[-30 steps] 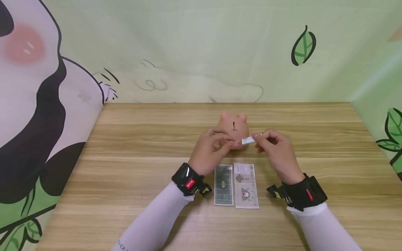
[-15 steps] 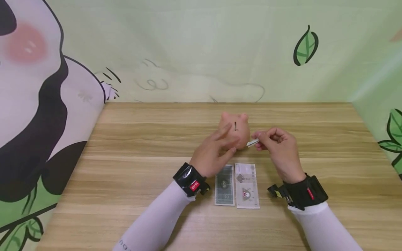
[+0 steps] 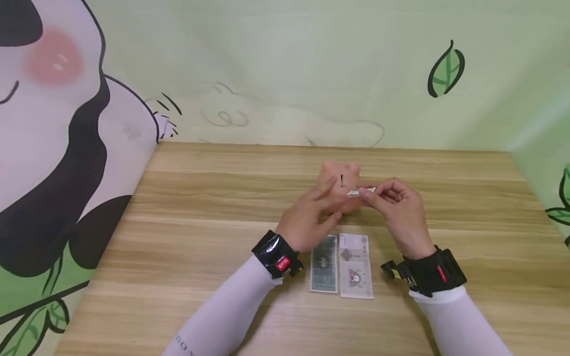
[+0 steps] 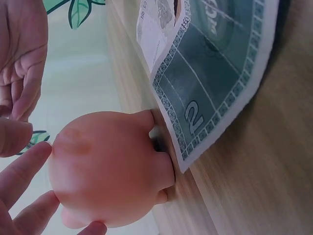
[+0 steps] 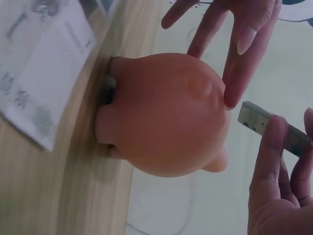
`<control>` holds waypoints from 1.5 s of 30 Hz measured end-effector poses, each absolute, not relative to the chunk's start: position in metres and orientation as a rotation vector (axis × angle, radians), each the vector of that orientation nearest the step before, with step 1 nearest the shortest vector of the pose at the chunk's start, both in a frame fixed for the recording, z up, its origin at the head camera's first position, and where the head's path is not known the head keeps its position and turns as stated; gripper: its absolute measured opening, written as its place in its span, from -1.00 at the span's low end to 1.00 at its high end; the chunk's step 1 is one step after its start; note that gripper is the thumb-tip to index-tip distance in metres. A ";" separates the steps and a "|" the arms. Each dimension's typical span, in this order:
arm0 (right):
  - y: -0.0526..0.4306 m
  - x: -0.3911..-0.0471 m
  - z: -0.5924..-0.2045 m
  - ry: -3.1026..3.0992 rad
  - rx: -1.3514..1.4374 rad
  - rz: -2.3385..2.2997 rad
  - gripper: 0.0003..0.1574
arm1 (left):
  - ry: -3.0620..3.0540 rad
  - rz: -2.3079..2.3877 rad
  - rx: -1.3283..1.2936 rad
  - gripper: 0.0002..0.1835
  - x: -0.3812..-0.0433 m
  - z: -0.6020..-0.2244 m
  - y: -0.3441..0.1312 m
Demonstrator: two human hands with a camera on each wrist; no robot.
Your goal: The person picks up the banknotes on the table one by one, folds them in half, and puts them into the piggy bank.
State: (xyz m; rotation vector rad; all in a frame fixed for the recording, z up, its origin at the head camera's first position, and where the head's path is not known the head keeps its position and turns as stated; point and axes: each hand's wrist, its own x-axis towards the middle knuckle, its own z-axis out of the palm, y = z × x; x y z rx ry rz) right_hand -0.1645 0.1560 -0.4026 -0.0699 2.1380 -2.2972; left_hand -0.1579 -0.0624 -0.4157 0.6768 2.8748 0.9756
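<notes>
While the left hand (image 3: 307,217) rests straight-fingered on the smooth, round-bellied piggy bank (image 5: 161,112) from its 8 o'clock, right hand (image 3: 396,210) pinches a tightly folded banknote (image 5: 254,119) just above it, apart, at the slot's (image 3: 342,181) 4 o'clock. Fingers hide part of it; print unreadable. Flat paper on worktop (image 3: 200,198), bank's 6 o'clock: green note (image 3: 324,272), 11 o'clock corner covered; pale note (image 3: 356,267) beside.

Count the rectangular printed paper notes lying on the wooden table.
2: a dark green printed paper note, and, just right of it, a pale grey note. Any underneath would be hidden; the folded printed paper in the right hand isn't counted.
</notes>
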 end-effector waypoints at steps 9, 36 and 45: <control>0.146 -0.179 -0.398 2.158 -0.141 -2.299 -0.77 | 2.865 0.993 0.693 -0.54 -0.159 -0.416 -0.062; 0.126 -0.228 -0.406 2.359 -0.216 -2.140 -0.86 | 2.885 0.953 0.666 -0.60 -0.157 -0.420 -0.064; 0.121 -0.229 -0.408 2.253 -0.241 -2.293 -0.87 | 2.915 0.924 0.685 -0.58 -0.156 -0.419 -0.066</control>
